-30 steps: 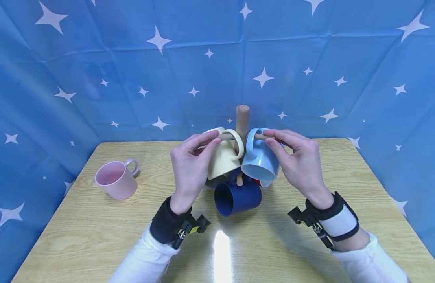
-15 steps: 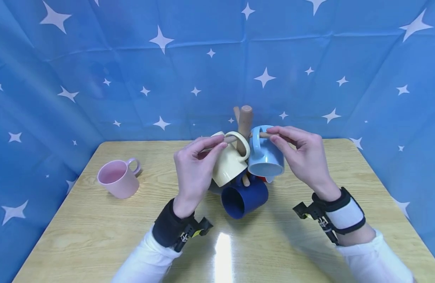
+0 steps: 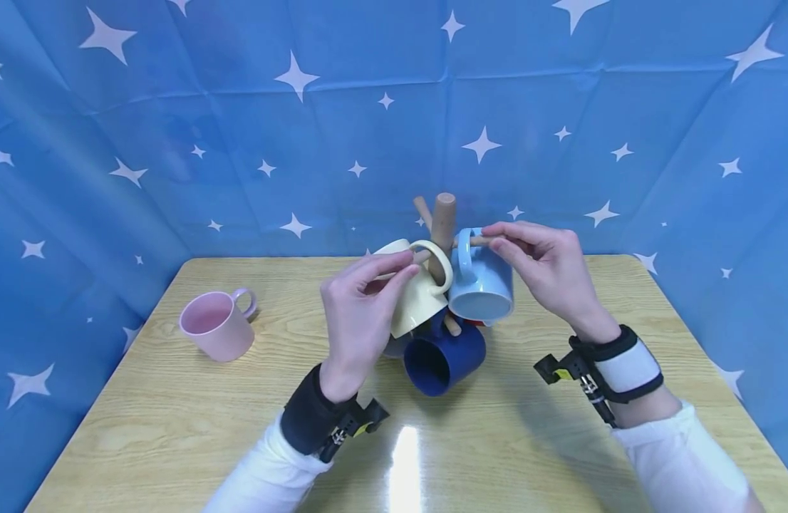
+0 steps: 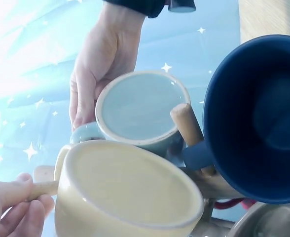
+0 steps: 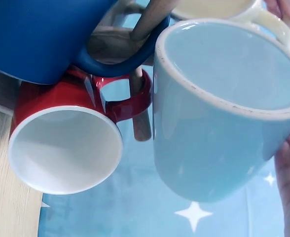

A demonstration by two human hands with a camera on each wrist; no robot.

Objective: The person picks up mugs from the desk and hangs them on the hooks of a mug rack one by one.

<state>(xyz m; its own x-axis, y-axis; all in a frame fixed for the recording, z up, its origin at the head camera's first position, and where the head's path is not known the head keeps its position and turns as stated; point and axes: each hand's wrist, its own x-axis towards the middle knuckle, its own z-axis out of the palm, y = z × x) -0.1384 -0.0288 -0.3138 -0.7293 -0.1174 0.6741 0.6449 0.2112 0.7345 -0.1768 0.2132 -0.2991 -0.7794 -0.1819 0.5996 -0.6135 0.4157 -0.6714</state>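
Observation:
A wooden mug tree (image 3: 443, 219) stands at the back of the table, hung with several mugs. My left hand (image 3: 363, 313) pinches the tip of the peg that carries the cream mug (image 3: 415, 306). On the other side, my right hand (image 3: 551, 274) pinches the peg through the handle of the light blue mug (image 3: 486, 288). Below them a navy mug (image 3: 461, 356) hangs on a lower peg, its mouth toward the front left. The right wrist view shows a red mug (image 5: 61, 101) with a white inside, and the left wrist view part of a grey mug (image 4: 278, 222).
A pink mug (image 3: 226, 333) stands upright on the left of the wooden table (image 3: 144, 427), handle to the right. Behind the table hangs a blue cloth (image 3: 343, 128) with white stars. An upper peg (image 3: 422, 211) sticks out behind the post.
The mug tree has turned slightly between my hands. An upper peg now shows left of the post, and the navy mug has shifted a little right. Both hands keep their pinch.

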